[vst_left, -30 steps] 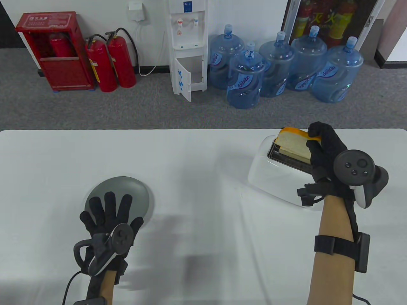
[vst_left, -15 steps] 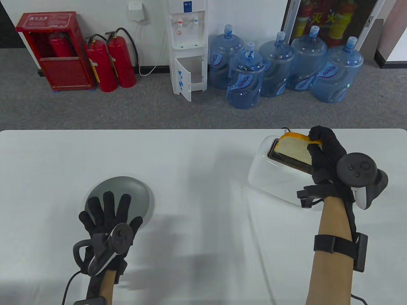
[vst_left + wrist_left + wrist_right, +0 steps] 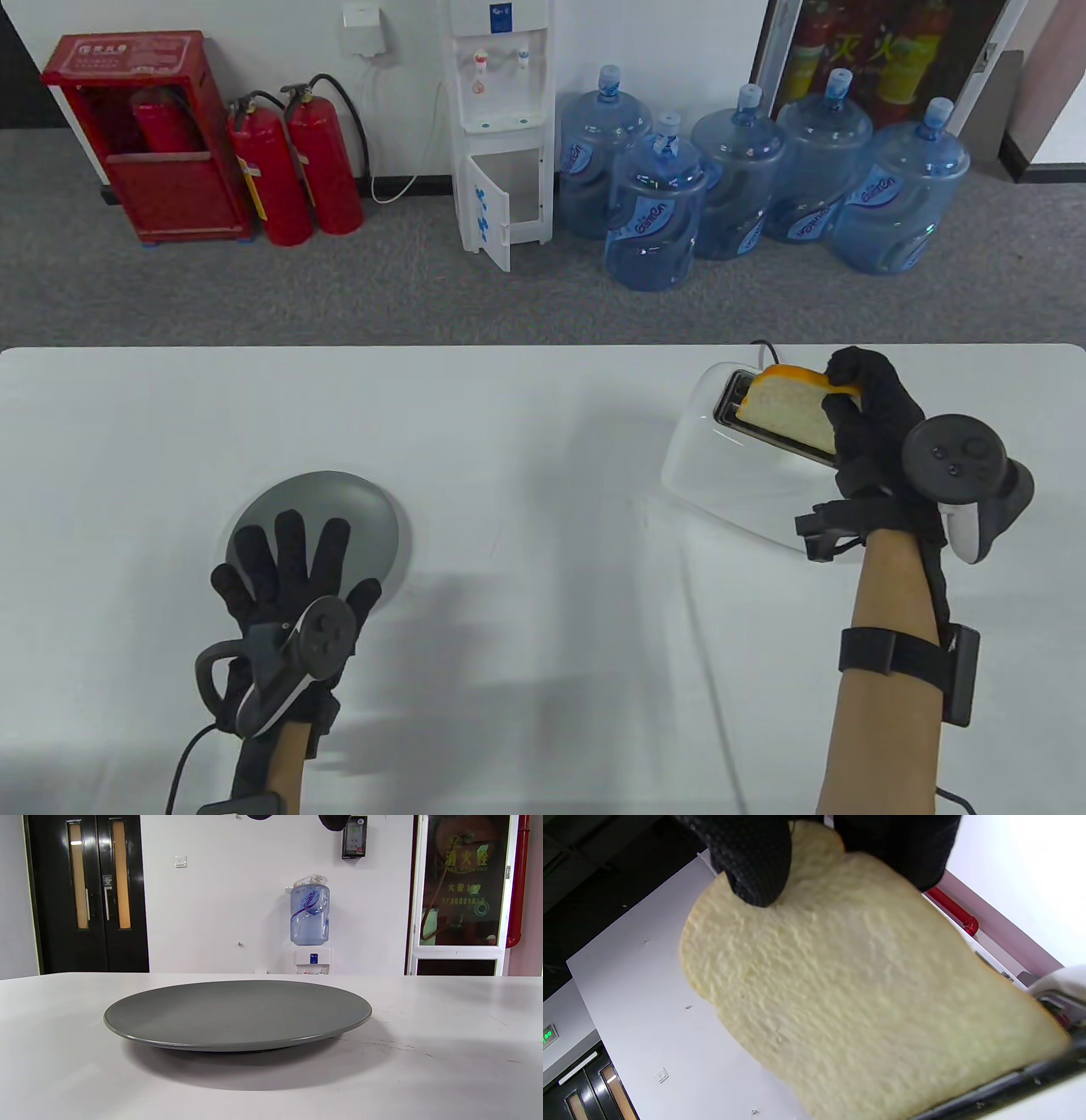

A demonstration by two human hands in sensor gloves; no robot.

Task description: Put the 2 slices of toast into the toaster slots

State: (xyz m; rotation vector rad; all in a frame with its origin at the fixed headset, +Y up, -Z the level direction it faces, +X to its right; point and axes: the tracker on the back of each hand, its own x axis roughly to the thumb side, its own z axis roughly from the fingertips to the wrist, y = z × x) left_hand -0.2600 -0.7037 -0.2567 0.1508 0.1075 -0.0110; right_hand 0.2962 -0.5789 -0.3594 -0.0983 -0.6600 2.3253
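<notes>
White worktop (image 3: pixel 526 424), one. On it: one white toaster (image 3: pixel 721 475) at the right side, one grey plate (image 3: pixel 339 509) at the left front, nothing on the plate in the table or left wrist views (image 3: pixel 237 1014).

Toaster's long axis runs diagonally, from far-left to near-right; the dark slot opening (image 3: pixel 731 401) on top follows the same line. Cannot count the slots, since bread and glove cover most of the top.

Toast: one slice (image 3: pixel 793 407) visible. It stands on edge, tilted, lower edge at the slot, orange-brown crust up and toward the far side, pale crumb face toward the worktop's left front. Its long axis lies along the slot's diagonal. Right wrist view shows the crumb face (image 3: pixel 865 1001) filling the frame, its lower corner against the toaster's metal slot rim (image 3: pixel 1031 1073). Most of the slice is above the toaster.

Right hand (image 3: pixel 874 424): fingers (image 3: pixel 751 861) curled around the slice's near-right top end, pinching the crust and face.

Left hand (image 3: pixel 288 586): flat, fingers spread and straight, holding nothing, fingertips over the plate's near edge.

Floor behind the worktop: six blue water jugs (image 3: pixel 653 221), one white dispenser (image 3: pixel 501 127), two loose red extinguishers (image 3: pixel 297 170) beside a red cabinet (image 3: pixel 144 136).
</notes>
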